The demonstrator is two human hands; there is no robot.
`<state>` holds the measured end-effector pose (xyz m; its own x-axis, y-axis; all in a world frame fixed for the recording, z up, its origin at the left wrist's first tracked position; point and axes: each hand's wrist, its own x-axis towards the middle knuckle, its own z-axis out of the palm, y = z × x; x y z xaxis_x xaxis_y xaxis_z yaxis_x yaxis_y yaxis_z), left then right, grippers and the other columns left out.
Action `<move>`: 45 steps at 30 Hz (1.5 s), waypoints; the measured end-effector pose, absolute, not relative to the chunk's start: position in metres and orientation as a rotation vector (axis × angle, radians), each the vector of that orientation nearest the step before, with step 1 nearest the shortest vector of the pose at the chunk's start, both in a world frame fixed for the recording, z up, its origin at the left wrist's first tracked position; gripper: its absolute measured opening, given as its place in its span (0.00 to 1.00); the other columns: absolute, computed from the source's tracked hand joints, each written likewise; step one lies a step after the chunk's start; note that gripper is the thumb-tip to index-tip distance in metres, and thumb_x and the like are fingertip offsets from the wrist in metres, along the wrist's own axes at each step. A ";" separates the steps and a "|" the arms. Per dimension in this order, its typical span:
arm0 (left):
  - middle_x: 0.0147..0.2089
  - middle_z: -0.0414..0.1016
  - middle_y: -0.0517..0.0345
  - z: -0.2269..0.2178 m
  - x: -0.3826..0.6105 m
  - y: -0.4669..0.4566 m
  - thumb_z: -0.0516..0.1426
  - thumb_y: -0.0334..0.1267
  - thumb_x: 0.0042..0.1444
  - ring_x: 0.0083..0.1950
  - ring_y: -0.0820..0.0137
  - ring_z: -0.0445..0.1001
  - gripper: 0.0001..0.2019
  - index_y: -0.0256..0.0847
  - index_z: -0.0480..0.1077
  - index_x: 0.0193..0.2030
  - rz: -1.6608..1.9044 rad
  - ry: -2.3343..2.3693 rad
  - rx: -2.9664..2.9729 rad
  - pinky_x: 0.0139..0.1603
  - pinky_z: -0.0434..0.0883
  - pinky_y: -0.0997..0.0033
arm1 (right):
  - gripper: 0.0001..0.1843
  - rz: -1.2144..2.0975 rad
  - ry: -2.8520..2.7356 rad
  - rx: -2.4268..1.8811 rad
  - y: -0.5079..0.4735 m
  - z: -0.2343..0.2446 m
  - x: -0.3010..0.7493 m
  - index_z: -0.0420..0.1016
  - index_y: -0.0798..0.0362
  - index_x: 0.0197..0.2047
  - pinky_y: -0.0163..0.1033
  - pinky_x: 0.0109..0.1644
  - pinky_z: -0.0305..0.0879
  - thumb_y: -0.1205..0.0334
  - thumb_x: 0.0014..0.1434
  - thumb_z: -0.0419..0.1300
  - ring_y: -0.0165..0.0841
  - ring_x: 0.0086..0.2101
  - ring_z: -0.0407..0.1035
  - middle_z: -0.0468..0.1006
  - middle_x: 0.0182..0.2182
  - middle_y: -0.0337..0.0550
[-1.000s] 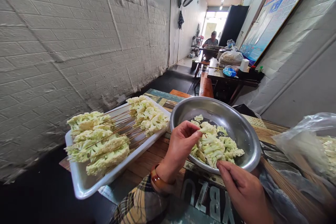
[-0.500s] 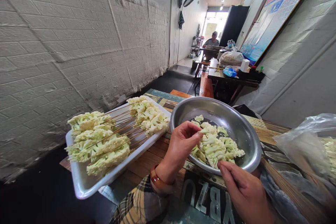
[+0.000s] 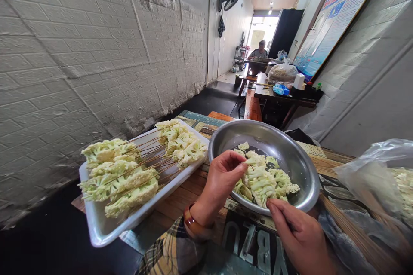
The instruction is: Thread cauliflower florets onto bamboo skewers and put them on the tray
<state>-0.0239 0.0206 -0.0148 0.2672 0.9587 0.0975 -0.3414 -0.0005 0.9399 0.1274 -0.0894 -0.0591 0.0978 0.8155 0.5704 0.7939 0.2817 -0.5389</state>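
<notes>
Over the near side of a steel basin (image 3: 300,154), my left hand (image 3: 222,178) is closed, thumb and fingertips pinching a cauliflower floret (image 3: 251,162). My right hand (image 3: 298,227) is closed too, at the basin's near rim. Its thumb and forefinger press together at the lower edge of the cauliflower pieces (image 3: 263,184); what lies between them is hidden. More loose florets rest in the basin under both hands. On the left, a white tray (image 3: 100,234) holds cauliflower skewers (image 3: 125,180) in two groups, their thin sticks (image 3: 150,148) crossing in the middle.
A bundle of bare bamboo sticks (image 3: 351,227) lies right of my right hand. Beyond it stands a clear plastic bag (image 3: 371,165) with cauliflower. The patterned table (image 3: 193,184) is beside a brick-patterned wall (image 3: 97,60). Farther back, a person (image 3: 260,50) sits at another table.
Both hands keep nearly the same pinch and place over the basin. The whole view has shifted very slightly; nothing has visibly been taken or let go.
</notes>
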 end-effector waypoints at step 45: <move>0.38 0.78 0.51 -0.013 -0.028 0.024 0.62 0.45 0.52 0.40 0.66 0.73 0.12 0.37 0.77 0.36 1.179 0.683 1.292 0.44 0.68 0.69 | 0.21 -0.030 -1.643 -1.508 -0.086 -0.049 0.128 0.80 0.52 0.31 0.27 0.28 0.73 0.53 0.67 0.51 0.30 0.24 0.78 0.84 0.27 0.43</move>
<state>-0.0278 0.0241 -0.0132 0.3149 0.9243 0.2158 -0.2727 -0.1297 0.9533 0.1279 -0.0859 -0.0486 0.1249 0.7927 0.5967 0.8137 0.2622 -0.5187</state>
